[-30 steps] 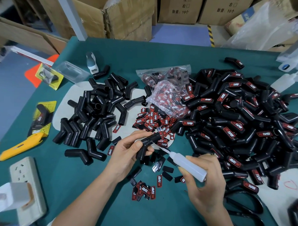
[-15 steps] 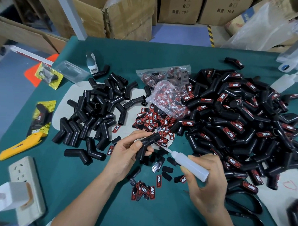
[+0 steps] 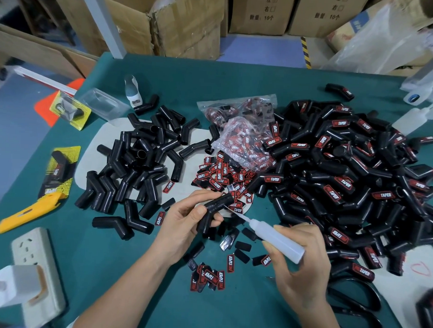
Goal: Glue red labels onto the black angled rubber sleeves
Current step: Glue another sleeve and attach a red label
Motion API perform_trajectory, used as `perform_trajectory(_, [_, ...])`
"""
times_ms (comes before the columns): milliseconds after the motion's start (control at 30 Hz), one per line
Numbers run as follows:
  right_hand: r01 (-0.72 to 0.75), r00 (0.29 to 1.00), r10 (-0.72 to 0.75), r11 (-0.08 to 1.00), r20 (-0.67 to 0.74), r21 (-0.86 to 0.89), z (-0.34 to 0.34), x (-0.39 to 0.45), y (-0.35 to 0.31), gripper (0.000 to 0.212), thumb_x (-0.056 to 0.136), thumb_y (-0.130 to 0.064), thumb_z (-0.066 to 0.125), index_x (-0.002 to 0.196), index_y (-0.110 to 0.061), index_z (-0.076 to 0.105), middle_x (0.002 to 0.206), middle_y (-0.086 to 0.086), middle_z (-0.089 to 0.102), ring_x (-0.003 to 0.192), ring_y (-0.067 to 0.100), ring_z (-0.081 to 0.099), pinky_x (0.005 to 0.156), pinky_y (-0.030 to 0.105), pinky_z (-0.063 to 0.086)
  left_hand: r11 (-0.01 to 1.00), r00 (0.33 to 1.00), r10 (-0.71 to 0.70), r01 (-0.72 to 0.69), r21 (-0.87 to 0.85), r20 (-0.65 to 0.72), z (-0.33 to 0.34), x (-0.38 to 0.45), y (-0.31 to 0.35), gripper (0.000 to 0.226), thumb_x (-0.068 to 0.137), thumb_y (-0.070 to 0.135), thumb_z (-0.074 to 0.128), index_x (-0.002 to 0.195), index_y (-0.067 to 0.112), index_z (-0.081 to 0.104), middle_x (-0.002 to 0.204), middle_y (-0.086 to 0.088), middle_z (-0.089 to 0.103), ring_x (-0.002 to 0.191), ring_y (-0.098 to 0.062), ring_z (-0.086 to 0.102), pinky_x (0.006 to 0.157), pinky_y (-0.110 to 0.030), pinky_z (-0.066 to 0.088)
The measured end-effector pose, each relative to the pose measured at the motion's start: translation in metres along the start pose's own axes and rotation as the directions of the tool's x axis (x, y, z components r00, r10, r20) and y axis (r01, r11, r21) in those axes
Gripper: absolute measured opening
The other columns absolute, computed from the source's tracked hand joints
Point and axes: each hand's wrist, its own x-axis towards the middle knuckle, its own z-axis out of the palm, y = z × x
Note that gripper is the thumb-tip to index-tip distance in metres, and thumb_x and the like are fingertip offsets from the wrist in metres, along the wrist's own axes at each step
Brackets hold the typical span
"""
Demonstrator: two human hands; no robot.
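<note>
My left hand (image 3: 184, 224) grips a black angled rubber sleeve (image 3: 215, 211) above the green table, with no label on the side I see. My right hand (image 3: 298, 264) holds a translucent glue bottle (image 3: 274, 235), and its thin nozzle tip touches the sleeve's upper arm. Loose red labels (image 3: 222, 176) lie in a heap just beyond the sleeve, and more labels (image 3: 210, 277) lie between my forearms. A pile of unlabelled sleeves (image 3: 137, 161) sits at the left. A large pile of labelled sleeves (image 3: 345, 180) fills the right.
Two plastic bags of labels (image 3: 241, 130) lie behind the loose heap. A yellow utility knife (image 3: 27, 213) and a white power strip (image 3: 35, 268) are at the left edge. Black scissors (image 3: 360, 303) lie under my right wrist. Cardboard boxes (image 3: 186, 25) stand behind the table.
The glue bottle's nozzle has moved up and left until it touches the sleeve. My left hand has kept the sleeve nearly still.
</note>
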Motion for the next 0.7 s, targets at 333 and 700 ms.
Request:
perform_trajectory(333, [-0.005, 1.0, 0.005, 1.0, -0.004, -0.016, -0.0001, -0.0022, 0.0013, 0.03, 0.104, -0.05, 0.056, 0.113, -0.021, 0.06, 0.093, 0.007, 0.063, 0.101, -0.009, 0.053, 0.08, 0.007, 0.043, 1.0, 1.0, 0.019, -0.019, 0.011, 0.014, -0.0013, 0.0003, -0.0031, 0.054, 0.081, 0.043, 0.089, 0.121, 0.008, 0.078, 0.128, -0.005, 0.066, 0.087, -0.026, 0.075, 0.083, -0.029, 0.061])
perform_trajectory(700, [0.003, 1.0, -0.004, 0.999, 0.013, 0.038, 0.0009, -0.0053, 0.0012, 0.029, 0.104, -0.047, 0.058, 0.113, -0.02, 0.061, 0.099, -0.004, 0.059, 0.1, -0.006, 0.055, 0.083, 0.007, 0.043, 0.998, 0.999, 0.049, -0.05, 0.036, 0.024, -0.0015, 0.0017, -0.006, 0.052, 0.079, 0.044, 0.09, 0.119, 0.011, 0.08, 0.126, -0.003, 0.065, 0.083, -0.026, 0.072, 0.082, -0.031, 0.059])
